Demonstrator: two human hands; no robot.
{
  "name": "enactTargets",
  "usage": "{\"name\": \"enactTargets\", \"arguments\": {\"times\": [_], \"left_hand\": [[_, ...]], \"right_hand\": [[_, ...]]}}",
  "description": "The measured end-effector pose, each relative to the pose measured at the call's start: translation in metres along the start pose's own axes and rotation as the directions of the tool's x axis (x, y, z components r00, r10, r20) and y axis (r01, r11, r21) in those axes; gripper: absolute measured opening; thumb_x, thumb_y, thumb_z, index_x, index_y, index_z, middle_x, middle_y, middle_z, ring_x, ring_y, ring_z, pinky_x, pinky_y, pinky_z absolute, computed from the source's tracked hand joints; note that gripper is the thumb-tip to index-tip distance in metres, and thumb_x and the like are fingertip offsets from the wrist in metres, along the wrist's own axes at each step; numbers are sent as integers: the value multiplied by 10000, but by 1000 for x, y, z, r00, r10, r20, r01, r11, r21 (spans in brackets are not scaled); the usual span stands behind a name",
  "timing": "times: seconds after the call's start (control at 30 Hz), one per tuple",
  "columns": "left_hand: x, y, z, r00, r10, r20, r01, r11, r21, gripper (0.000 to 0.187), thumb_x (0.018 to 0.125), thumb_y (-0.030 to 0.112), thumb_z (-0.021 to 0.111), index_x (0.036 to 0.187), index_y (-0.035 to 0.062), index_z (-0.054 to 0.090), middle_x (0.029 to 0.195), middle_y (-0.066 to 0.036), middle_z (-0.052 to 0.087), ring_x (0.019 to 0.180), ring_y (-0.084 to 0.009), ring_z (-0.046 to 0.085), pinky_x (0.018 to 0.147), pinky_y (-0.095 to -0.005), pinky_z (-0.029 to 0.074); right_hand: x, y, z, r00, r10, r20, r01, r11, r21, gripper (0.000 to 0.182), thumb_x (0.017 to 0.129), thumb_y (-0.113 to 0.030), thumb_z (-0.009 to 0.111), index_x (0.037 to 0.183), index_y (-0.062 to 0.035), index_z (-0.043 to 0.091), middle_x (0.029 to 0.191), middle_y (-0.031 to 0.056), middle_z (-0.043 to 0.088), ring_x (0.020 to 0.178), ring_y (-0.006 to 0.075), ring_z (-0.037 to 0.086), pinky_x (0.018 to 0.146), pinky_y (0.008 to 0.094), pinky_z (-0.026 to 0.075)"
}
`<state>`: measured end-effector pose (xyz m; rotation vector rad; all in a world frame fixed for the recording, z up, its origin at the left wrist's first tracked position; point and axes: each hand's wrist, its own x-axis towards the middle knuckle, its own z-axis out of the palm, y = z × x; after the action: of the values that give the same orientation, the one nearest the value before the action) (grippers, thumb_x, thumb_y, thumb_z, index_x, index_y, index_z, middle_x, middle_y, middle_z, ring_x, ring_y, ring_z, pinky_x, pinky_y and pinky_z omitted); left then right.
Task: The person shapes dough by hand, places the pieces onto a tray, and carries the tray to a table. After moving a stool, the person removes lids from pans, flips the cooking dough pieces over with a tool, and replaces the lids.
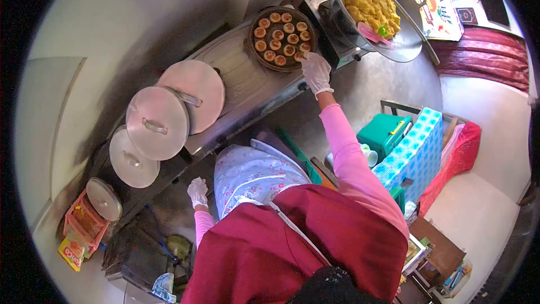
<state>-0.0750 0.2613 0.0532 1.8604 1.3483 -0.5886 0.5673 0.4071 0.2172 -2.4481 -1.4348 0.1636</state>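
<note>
A round dark pan (285, 39) at the top centre holds several small round pastries (277, 34) with browned tops. My right hand (318, 73), in a thin clear glove, reaches over the pan's near right rim. Its fingers are drawn together at a pastry (299, 56) by that rim; the exact grip is too small to see well. Low at my left side hangs my left hand (198, 192), also gloved, with curled fingers and nothing visible in them. It is nearest to the flowered apron (259, 174) and touches no pan or lid.
Left of the pan, large metal lids (157, 123) lie overlapping on the long stove counter (242, 87). A big metal basin (413, 45) with yellow dough-like mass (368, 5) and a pink scoop (374, 35) stands at right. A green box (382, 134) sits beside a blue-checked table (413, 149).
</note>
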Motion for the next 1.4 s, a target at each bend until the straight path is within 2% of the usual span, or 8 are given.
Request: {"name": "enactTargets", "arguments": {"times": [0.23, 0.3, 0.37, 0.43, 0.53, 0.83, 1.23, 1.4], "left_hand": [[-6, 19, -12, 830, -418, 370, 195, -403, -894, 174, 884, 265, 561, 884, 103, 622, 736, -107, 626, 569, -246, 564, 483, -363, 433], [-20, 28, -23, 947, -219, -233, 24, 776, -630, 168, 881, 266, 559, 867, 107, 612, 701, -94, 599, 536, -230, 522, 464, -359, 401], [-21, 36, -29, 955, -172, -242, 4, 824, -567, 184, 875, 284, 554, 859, 109, 608, 703, -87, 590, 536, -227, 511, 473, -366, 394], [-16, 31, -13, 876, -400, 270, 218, -170, -961, 222, 866, 320, 546, 862, 107, 610, 741, -84, 601, 567, -237, 530, 510, -386, 412], [-15, 10, 6, 945, -103, 312, 237, -441, -865, 231, 868, 321, 517, 883, 112, 612, 820, -93, 602, 655, -244, 573, 545, -403, 435], [-2, 25, -1, 956, -235, 176, 275, 507, -817, 142, 813, 216, 526, 916, 136, 581, 936, -103, 588, 768, -232, 585, 586, -383, 463], [-10, 69, 7, 871, -362, 332, 206, -346, -915, 110, 817, 226, 559, 877, 137, 580, 729, -98, 600, 544, -230, 536, 460, -343, 412], [1, 47, 40, 909, -400, 121, 236, 253, -938, 211, 911, 257, 471, 858, 102, 605, 778, -101, 629, 563, -220, 534, 458, -360, 416]], "right_hand": [[27, 5, -1, 991, 52, -125, -40, 995, 95, 221, 858, -245, 569, 828, -38, 642, 863, 166, 648, 836, 365, 614, 738, 440, 475], [25, 3, 2, 989, 109, -100, -97, 988, 119, 231, 858, -244, 555, 811, -34, 640, 858, 172, 642, 839, 373, 609, 741, 442, 472], [25, 3, 3, 982, 174, -74, -159, 971, 177, 245, 857, -249, 543, 801, -32, 642, 860, 180, 640, 841, 379, 606, 743, 445, 469], [20, 6, -3, 967, 252, -35, -235, 937, 259, 264, 856, -260, 532, 797, -30, 648, 867, 189, 640, 842, 384, 604, 744, 450, 466], [14, 35, -2, 994, 17, -112, -21, 999, -36, 251, 830, -277, 590, 870, -49, 687, 868, 145, 662, 813, 317, 635, 718, 406, 480], [63, 18, 19, 985, 88, -148, -55, 976, 212, 282, 865, -260, 577, 908, 4, 665, 841, 166, 667, 776, 314, 639, 701, 384, 466], [42, 21, 24, 956, -294, -15, 292, 952, -89, 192, 818, -222, 605, 941, -88, 668, 1025, 119, 648, 952, 326, 609, 803, 430, 483], [47, -26, -13, 979, -200, 43, 199, 980, 24, 224, 831, -232, 623, 939, -49, 697, 949, 174, 668, 875, 343, 635, 766, 408, 489]]}}
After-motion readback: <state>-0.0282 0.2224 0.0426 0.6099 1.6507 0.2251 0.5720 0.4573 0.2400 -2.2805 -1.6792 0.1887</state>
